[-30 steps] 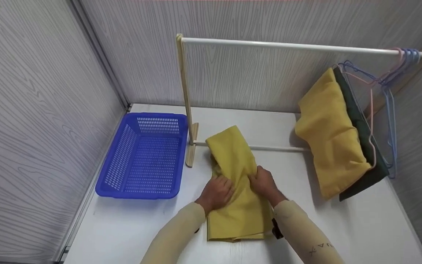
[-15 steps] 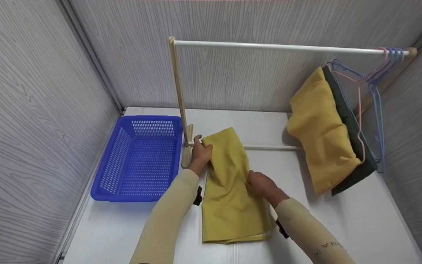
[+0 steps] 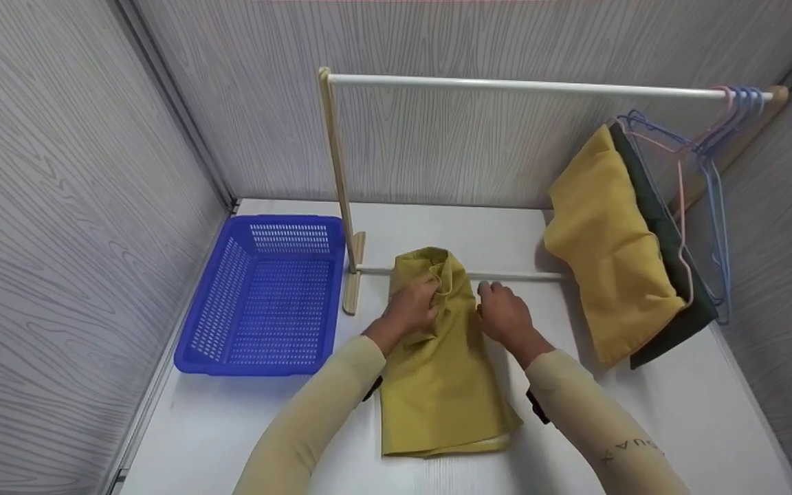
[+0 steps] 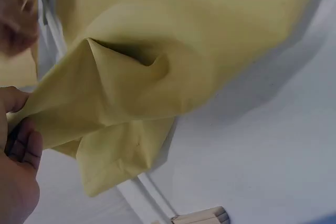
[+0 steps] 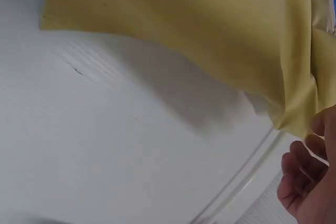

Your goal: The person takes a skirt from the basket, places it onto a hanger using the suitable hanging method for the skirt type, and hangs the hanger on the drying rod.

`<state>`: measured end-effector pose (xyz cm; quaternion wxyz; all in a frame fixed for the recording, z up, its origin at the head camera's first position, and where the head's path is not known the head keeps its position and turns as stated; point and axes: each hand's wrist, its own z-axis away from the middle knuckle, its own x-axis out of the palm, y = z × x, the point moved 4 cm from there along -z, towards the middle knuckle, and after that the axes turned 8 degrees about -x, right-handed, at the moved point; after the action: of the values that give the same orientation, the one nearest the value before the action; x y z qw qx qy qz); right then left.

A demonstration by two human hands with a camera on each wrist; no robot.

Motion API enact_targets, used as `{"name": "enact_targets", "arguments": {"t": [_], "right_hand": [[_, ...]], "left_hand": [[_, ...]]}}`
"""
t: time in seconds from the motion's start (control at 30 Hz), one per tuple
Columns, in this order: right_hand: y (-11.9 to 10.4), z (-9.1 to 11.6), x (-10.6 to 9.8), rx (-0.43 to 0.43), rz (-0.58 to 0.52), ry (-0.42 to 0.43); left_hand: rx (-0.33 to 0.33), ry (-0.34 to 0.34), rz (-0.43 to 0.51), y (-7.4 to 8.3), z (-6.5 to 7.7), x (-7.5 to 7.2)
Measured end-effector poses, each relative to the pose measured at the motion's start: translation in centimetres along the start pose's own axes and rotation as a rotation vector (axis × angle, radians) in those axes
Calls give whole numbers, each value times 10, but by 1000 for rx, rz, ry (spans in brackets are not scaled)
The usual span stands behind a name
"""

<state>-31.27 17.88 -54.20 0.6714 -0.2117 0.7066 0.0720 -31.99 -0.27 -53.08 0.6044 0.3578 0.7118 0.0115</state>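
As the yellow cloth [image 3: 444, 405] lies lengthwise over the middle of the white table [image 3: 245, 426], its straight hem towards the near edge and its bunched upper end over the rack's lower bar [image 3: 526, 276], the step in hand looks to be gathering or opening that upper end. The next move probably calls for a sure hold on the cloth's right side, so that both hands can spread or lift the top evenly.

The left hand [image 3: 410, 307] is nearly closed: it pinches a fold of the bunched part between thumb and fingers, and the left wrist view shows the cloth drawn to a point there. The right hand [image 3: 508, 316] is narrow, its fingers loosely bent, at the cloth's upper right edge; whether it grips that edge or merely comes close, I cannot tell.

Towards the table's left edge sits a blue plastic basket [image 3: 255, 370], beside the foot of the rack. Near the table's right edge, an orange-yellow cloth [image 3: 606, 258] and a dark green cloth [image 3: 688, 326] hang from the rack's upper bar [image 3: 526, 84] on hangers.
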Motion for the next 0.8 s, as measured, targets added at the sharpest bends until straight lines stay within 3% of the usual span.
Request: {"name": "enact_targets", "arguments": {"t": [0.1,0.17,0.27,0.43,0.6,0.7,0.8], "right_hand": [[-2,-5,-12,-121,14,120],[-5,-8,-18,-222,30,156],[-9,-10,-24,-359,69,152],[-14,-11,-27,-521,198,123],[-14,-9,-26,-606,357,106],[-12,-9,-27,-594,435,106],[-9,-8,-28,-574,479,114]], "left_hand": [[138,17,-39,9,6,2],[214,22,-10,14,9,3],[268,8,40,19,13,1],[341,-33,40,25,20,-5],[323,-79,5,16,26,-11],[274,-77,-16,7,28,-15],[273,-70,-45,2,30,-17]]}}
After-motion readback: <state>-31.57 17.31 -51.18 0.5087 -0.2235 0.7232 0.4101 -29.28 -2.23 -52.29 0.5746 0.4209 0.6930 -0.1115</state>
